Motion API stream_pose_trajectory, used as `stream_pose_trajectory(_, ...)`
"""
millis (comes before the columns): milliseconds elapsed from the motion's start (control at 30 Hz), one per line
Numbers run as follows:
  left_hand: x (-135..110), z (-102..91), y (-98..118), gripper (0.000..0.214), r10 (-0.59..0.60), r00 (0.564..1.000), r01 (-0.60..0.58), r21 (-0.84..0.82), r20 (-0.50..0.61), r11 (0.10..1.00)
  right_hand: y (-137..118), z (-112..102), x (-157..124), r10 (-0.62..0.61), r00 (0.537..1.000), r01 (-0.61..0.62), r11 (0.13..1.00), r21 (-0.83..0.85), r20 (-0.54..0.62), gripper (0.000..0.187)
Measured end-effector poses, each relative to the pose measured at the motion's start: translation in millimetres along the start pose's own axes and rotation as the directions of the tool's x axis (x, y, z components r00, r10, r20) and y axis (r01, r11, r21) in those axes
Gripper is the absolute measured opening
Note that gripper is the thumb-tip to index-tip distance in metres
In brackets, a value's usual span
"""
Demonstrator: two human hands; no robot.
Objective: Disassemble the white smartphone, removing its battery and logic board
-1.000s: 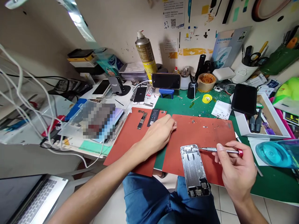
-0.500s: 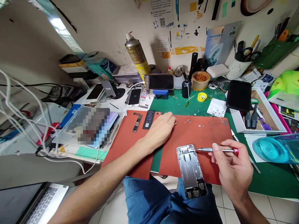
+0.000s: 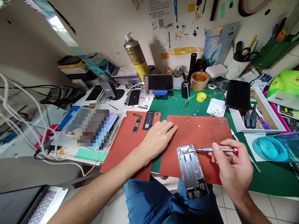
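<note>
In the head view my right hand (image 3: 233,165) grips a slim screwdriver (image 3: 205,149) with a red end cap. Its tip meets the top right corner of an opened phone housing (image 3: 192,174). That silver housing lies on the red mat (image 3: 217,130), its lower end jutting past the front edge above my lap. My left hand (image 3: 160,137) rests palm down across the gap between two red mats, fingers stretched out, apparently holding nothing; its thumb is hidden. Just beyond it lie a black phone battery (image 3: 149,120) and a narrow logic board (image 3: 137,123).
Several tiny parts (image 3: 201,126) dot the right mat. A dark-screened phone (image 3: 158,82) leans on a blue stand at the back. To the right are a white box of tools (image 3: 266,119), tweezers (image 3: 253,163) and a teal bottle (image 3: 268,148). White cables (image 3: 45,124) hang at left.
My left hand has drawn back towards me and slightly left, its fingers now stretched flatter on the mat. My right hand, the screwdriver and the housing stay nearly in place.
</note>
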State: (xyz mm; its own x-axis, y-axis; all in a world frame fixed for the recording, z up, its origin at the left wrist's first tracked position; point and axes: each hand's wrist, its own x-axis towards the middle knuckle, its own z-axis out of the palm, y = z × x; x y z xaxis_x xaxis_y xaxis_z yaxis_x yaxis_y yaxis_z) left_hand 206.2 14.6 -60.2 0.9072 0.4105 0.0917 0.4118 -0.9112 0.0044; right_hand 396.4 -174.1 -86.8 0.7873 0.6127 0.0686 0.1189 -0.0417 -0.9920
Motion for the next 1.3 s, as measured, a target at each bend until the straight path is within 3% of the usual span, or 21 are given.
stream_pose_trajectory(333, -4, 3.6, -6, 0.039, -0.028, 0.999, 0.029, 0.024, -0.036, 0.999, -3, 1, 2, -0.002, 1.0, 0.002, 1.0, -0.007, -0.008, 0.038)
stream_pose_trajectory(567, -27, -8.2, -6, 0.043, -0.129, 0.991, 0.123, -0.138, -0.038, 0.983, 1, 1, 3, 0.013, 1.0, -0.013, 1.0, 0.022, 0.0, 0.036)
stream_pose_trajectory(700, -54, -19.4, 23, 0.03, -0.029, 0.988, -0.016, -0.294, -0.149, 0.956, -4, 1, 1, -0.062, 0.997, 0.066, 0.995, 0.077, -0.047, 0.029)
stream_pose_trajectory(800, -77, -15.7, 50, 0.044, 0.137, 0.966, -0.203, -0.315, -0.22, 0.927, -10, -5, -6, -0.227, 0.965, 0.229, 0.973, 0.002, -0.134, 0.023)
stream_pose_trajectory(900, -92, -2.7, 72, 0.051, 0.235, 0.928, -0.302, -0.216, -0.291, 0.929, -9, -21, -19, -0.367, 0.916, 0.321, 0.913, -0.252, -0.163, 0.02)
stream_pose_trajectory(1033, -98, 11.5, 90, 0.038, 0.217, 0.915, -0.282, -0.157, -0.34, 0.946, 4, -46, -32, -0.51, 0.86, 0.432, 0.729, -0.531, -0.001, 0.015)
stream_pose_trajectory(1300, -105, 26.3, 102, 0.036, 0.178, 0.897, -0.246, -0.121, -0.404, 0.962, 15, -61, -33, -0.64, 0.741, 0.589, 0.476, -0.653, 0.202, 0.029)
